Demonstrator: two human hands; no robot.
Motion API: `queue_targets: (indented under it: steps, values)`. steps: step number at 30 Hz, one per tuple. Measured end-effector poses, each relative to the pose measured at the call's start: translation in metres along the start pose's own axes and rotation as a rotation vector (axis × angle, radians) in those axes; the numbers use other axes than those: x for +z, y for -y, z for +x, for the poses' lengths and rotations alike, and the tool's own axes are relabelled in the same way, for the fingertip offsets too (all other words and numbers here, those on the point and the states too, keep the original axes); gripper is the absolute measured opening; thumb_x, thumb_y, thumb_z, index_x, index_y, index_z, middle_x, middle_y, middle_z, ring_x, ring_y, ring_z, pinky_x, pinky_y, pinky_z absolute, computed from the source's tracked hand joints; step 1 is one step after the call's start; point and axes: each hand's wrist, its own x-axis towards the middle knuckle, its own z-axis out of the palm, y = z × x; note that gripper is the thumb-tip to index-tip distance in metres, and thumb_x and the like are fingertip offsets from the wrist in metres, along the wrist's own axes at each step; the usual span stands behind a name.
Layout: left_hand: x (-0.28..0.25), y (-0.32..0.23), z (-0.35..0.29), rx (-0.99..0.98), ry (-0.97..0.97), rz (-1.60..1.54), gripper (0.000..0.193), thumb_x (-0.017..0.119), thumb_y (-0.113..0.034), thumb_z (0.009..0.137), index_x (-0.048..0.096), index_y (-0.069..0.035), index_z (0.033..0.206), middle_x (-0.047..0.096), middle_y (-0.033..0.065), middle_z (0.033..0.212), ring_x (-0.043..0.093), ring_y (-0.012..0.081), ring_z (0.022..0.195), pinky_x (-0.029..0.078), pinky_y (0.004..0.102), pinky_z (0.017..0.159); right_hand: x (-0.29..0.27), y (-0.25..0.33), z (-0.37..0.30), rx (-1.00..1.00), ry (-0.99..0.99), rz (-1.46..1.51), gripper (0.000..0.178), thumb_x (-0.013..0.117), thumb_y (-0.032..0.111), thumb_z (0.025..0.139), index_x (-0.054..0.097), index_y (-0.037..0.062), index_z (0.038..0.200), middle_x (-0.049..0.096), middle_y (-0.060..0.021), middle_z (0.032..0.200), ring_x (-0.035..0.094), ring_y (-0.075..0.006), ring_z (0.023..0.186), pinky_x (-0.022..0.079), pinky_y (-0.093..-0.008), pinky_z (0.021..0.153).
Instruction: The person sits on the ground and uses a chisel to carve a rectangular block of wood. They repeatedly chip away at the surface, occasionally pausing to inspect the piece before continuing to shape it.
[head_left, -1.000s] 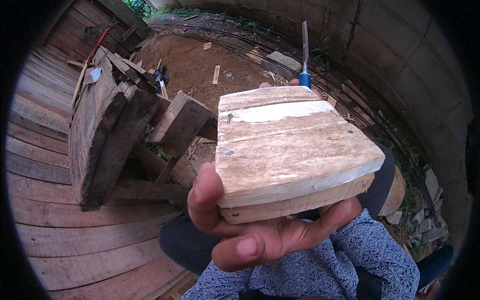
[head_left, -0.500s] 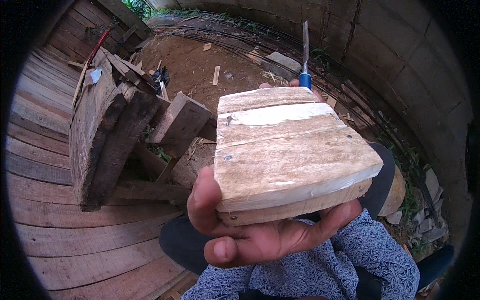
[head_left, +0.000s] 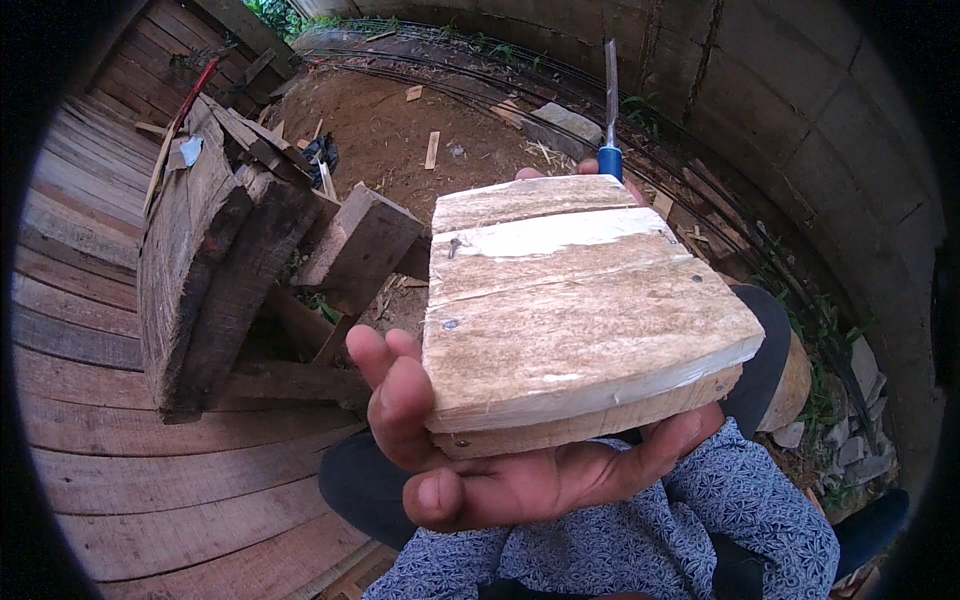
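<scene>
Near centre, a nailed wooden block (head_left: 570, 310) is being cradled from below by the left hand (head_left: 500, 470), fingers wrapped round its near edge. At the block's far edge, right-hand fingertips (head_left: 590, 167) are showing beside a blue-handled tool (head_left: 610, 110); that grip cannot be told. Stacked timbers (head_left: 210, 270) are lying left.

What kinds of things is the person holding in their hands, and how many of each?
wooden block: 1
blue-handled tool: 1
Total: 2 things held
</scene>
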Motion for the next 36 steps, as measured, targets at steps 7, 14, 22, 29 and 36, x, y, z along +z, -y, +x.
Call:
queue_targets:
  steps: [7,14,22,29,36]
  values:
    - [0.037,-0.008,-0.001,-0.050,-0.251,-0.251,0.107,0.091,-0.035,0.067,0.020,-0.030,0.146,0.030,0.0158,0.149,0.023,0.0377,0.147,0.041,0.0511,0.115,-0.010,-0.003,0.004,0.041,0.020,0.063,0.050,0.054,0.049,0.097,0.054,0.0118,0.129,0.056,-0.0209,0.133,0.055,-0.0314,0.125,0.048,-0.0462,0.102]
    - [0.050,-0.009,-0.015,0.156,-0.134,-0.207,0.050,0.080,-0.025,0.081,0.053,-0.027,0.123,0.043,0.0038,0.131,0.036,0.0305,0.139,0.040,0.0475,0.115,-0.036,-0.013,0.011,0.159,0.082,0.249,0.049,0.054,0.049,0.097,0.055,0.0117,0.129,0.056,-0.0202,0.133,0.055,-0.0307,0.124,0.049,-0.0459,0.102]
    - [0.047,-0.016,-0.030,0.197,0.067,-0.130,0.027,0.072,-0.025,0.087,0.069,-0.024,0.114,0.051,-0.0020,0.120,0.048,0.0227,0.125,0.038,0.0400,0.113,-0.071,-0.013,0.015,0.254,0.126,0.458,0.049,0.054,0.050,0.098,0.055,0.0116,0.128,0.057,-0.0194,0.132,0.056,-0.0299,0.124,0.049,-0.0455,0.101]
    - [0.048,-0.023,-0.030,0.252,0.263,0.017,0.027,0.067,-0.028,0.090,0.069,-0.028,0.117,0.056,-0.0056,0.122,0.052,0.0201,0.122,0.034,0.0396,0.115,-0.083,-0.019,0.022,0.315,0.155,0.593,0.049,0.054,0.050,0.098,0.056,0.0116,0.128,0.057,-0.0186,0.132,0.056,-0.0292,0.123,0.050,-0.0452,0.101]
    - [0.053,-0.024,-0.031,0.244,0.279,0.046,0.025,0.061,-0.028,0.093,0.068,-0.025,0.116,0.060,-0.0056,0.126,0.052,0.0180,0.125,0.032,0.0385,0.116,-0.096,-0.016,0.024,0.340,0.159,0.641,0.048,0.054,0.050,0.098,0.056,0.0115,0.128,0.058,-0.0179,0.131,0.056,-0.0284,0.122,0.050,-0.0448,0.100]
